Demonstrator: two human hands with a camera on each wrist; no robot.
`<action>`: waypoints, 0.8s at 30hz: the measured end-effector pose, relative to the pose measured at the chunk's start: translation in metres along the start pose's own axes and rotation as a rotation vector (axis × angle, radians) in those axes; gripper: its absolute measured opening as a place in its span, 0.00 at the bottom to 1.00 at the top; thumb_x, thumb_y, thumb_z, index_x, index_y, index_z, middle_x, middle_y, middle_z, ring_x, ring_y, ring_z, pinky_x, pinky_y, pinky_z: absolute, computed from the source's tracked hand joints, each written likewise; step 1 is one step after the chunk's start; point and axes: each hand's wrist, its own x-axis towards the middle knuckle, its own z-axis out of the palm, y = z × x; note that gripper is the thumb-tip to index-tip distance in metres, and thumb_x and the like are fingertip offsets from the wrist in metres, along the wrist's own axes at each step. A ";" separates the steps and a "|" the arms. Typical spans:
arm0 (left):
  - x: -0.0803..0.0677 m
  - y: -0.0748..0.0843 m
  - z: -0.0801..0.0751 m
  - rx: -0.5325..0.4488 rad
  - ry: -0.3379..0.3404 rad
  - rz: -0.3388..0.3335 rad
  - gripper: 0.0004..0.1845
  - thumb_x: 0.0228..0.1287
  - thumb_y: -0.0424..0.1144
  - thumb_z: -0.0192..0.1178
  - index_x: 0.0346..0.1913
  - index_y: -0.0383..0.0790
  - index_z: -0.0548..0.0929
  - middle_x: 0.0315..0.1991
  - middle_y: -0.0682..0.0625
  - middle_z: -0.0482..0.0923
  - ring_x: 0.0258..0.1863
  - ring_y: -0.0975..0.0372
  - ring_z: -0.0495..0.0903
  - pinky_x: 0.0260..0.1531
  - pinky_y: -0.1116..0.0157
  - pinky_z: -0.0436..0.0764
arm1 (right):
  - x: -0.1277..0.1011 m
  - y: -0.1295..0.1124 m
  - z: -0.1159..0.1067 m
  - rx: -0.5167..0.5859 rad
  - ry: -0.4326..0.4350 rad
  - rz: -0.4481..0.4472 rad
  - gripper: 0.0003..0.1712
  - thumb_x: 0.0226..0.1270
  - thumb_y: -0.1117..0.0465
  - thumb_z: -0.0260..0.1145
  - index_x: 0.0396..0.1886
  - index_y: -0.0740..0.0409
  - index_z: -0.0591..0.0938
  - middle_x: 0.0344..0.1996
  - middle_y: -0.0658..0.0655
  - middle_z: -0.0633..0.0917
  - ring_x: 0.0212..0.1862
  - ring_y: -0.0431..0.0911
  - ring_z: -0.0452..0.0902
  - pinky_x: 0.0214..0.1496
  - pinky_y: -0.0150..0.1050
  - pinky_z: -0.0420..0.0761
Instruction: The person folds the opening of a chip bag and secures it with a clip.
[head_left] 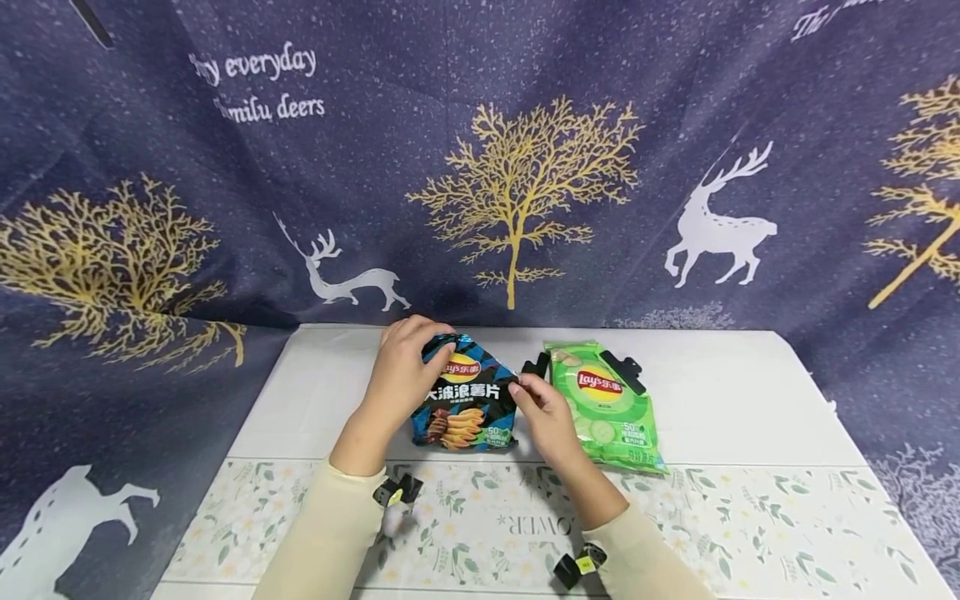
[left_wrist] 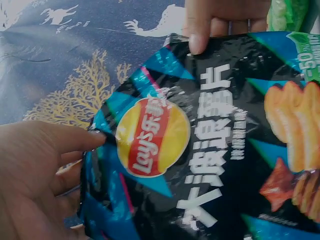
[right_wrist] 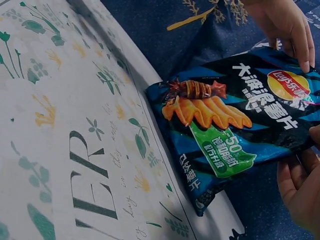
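A blue-and-black Lay's chip bag (head_left: 465, 400) lies on the white table (head_left: 750, 392), its top corners folded in. My left hand (head_left: 420, 346) grips the folded top left of the bag, fingers curled over it. My right hand (head_left: 522, 388) pinches the bag's right edge. In the left wrist view the bag (left_wrist: 200, 150) fills the frame, with my left hand (left_wrist: 75, 150) at its corner and the right thumb on its far edge. The right wrist view shows the bag (right_wrist: 235, 125) lying flat, the left hand (right_wrist: 290, 35) at its top.
A green Lay's bag (head_left: 607, 408) lies just right of my right hand, a black clip (head_left: 626, 371) across its top. Another black clip piece (head_left: 534, 364) sits between the two bags. A floral cloth (head_left: 712, 517) covers the near table. A navy deer-print curtain (head_left: 525, 125) hangs behind.
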 end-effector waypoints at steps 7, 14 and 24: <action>0.003 -0.001 -0.005 0.030 -0.046 0.026 0.12 0.67 0.40 0.68 0.51 0.44 0.87 0.45 0.48 0.84 0.50 0.51 0.82 0.67 0.45 0.67 | 0.000 -0.001 -0.001 0.000 -0.009 0.007 0.09 0.76 0.64 0.61 0.41 0.67 0.83 0.39 0.66 0.84 0.38 0.47 0.74 0.43 0.38 0.78; 0.003 -0.001 -0.004 0.004 -0.023 0.021 0.10 0.65 0.41 0.70 0.47 0.42 0.87 0.46 0.47 0.84 0.50 0.51 0.82 0.64 0.44 0.68 | 0.004 0.015 0.001 -0.021 0.015 -0.009 0.08 0.75 0.66 0.61 0.41 0.67 0.83 0.34 0.66 0.82 0.31 0.39 0.70 0.36 0.31 0.73; 0.004 -0.002 -0.003 -0.036 -0.015 -0.003 0.06 0.69 0.38 0.66 0.46 0.45 0.88 0.45 0.49 0.84 0.51 0.52 0.82 0.65 0.45 0.67 | 0.009 0.032 0.000 -0.029 0.023 -0.041 0.08 0.75 0.59 0.63 0.40 0.60 0.84 0.31 0.59 0.80 0.31 0.41 0.70 0.35 0.32 0.72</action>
